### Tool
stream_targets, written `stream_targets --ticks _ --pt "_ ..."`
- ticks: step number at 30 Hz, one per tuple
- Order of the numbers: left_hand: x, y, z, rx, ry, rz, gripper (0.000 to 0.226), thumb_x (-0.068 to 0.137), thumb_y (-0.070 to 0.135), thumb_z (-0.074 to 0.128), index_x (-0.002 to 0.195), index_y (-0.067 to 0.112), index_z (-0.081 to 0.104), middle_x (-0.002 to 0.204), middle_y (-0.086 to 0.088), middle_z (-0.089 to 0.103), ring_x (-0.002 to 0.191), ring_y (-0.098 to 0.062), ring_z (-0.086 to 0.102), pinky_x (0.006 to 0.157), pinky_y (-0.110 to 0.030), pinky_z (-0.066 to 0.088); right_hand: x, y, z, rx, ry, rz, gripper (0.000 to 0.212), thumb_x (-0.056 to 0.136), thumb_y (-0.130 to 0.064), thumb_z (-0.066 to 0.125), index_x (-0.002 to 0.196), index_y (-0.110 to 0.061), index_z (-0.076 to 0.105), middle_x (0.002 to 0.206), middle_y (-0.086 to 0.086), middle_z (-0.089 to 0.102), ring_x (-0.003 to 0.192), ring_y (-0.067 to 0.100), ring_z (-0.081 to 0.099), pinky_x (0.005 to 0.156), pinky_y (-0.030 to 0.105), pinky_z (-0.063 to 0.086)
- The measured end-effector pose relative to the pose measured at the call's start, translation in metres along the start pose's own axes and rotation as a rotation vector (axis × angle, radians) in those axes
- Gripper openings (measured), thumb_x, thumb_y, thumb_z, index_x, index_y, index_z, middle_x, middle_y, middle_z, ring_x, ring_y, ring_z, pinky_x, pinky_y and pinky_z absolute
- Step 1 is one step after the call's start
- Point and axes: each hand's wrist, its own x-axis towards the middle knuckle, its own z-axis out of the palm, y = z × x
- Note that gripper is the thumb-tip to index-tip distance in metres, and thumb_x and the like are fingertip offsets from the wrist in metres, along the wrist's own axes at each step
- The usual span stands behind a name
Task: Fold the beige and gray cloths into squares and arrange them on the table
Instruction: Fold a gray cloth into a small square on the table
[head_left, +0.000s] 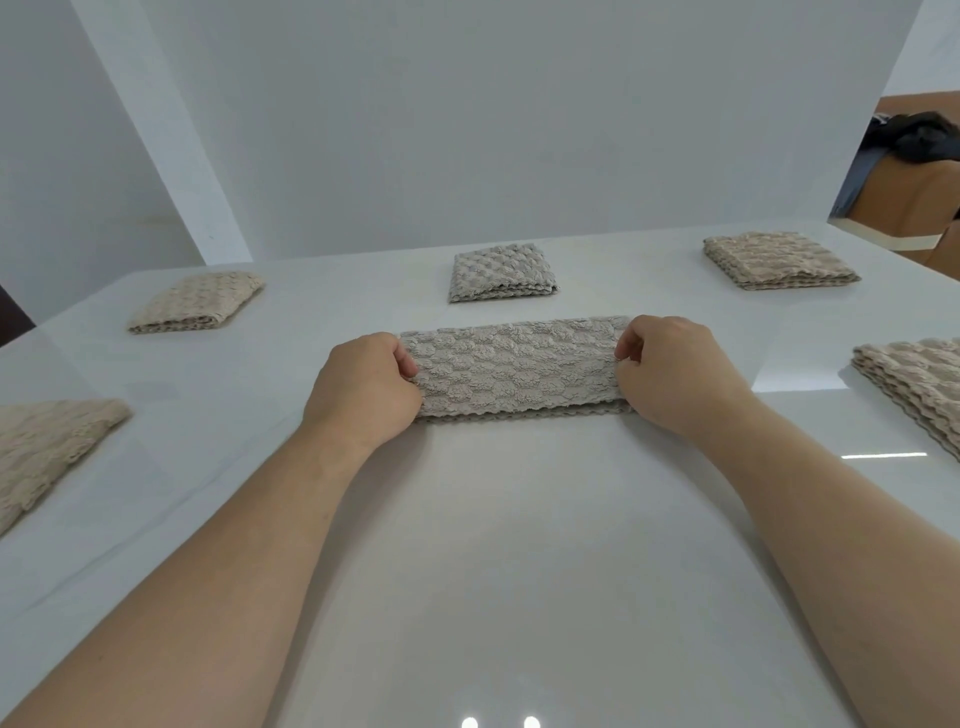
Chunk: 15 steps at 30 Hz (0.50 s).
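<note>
A gray textured cloth (514, 366), folded into a long strip, lies flat in the middle of the white table (493, 545). My left hand (366, 387) pinches its left end and my right hand (670, 371) pinches its right end. Behind it sits a gray cloth folded into a square (500, 273). Folded beige squares lie at the far left (200, 301) and far right (776, 260). Another beige cloth (47, 447) rests at the left edge, partly out of frame. A stack of beige cloths (919, 387) sits at the right edge.
A white wall rises directly behind the table's far edge. At the upper right, past the table corner, dark clothing (914, 135) lies on orange-brown furniture. Glossy bare tabletop stretches between my forearms toward me.
</note>
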Motion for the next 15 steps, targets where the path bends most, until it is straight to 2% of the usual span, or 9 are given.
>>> stream_targets --ticks 7,15 --pt "-0.0057 0.0055 -0.0045 0.102 -0.003 -0.021 0.023 0.079 0.006 0.057 0.078 0.029 0.060 0.095 0.005 0.066 0.091 -0.021 0.061 0.082 -0.034 0.054 -0.0041 -0.0043 -0.0020 -0.060 -0.021 0.030 0.021 0.082 -0.011 0.053 0.093 -0.023 0.064 0.098 0.003 0.056 0.095 0.026 0.055 0.084 0.038 0.051" --pt "-0.0077 0.0075 -0.0065 0.180 -0.040 -0.046 0.023 0.079 0.004 0.057 0.091 0.021 0.068 0.100 -0.003 0.067 0.093 -0.029 0.064 0.082 -0.040 0.057 -0.0072 -0.0090 -0.0074 -0.051 -0.010 0.058 0.025 0.081 -0.007 0.050 0.096 -0.020 0.065 0.103 0.006 0.056 0.097 0.027 0.056 0.085 0.037 0.049"
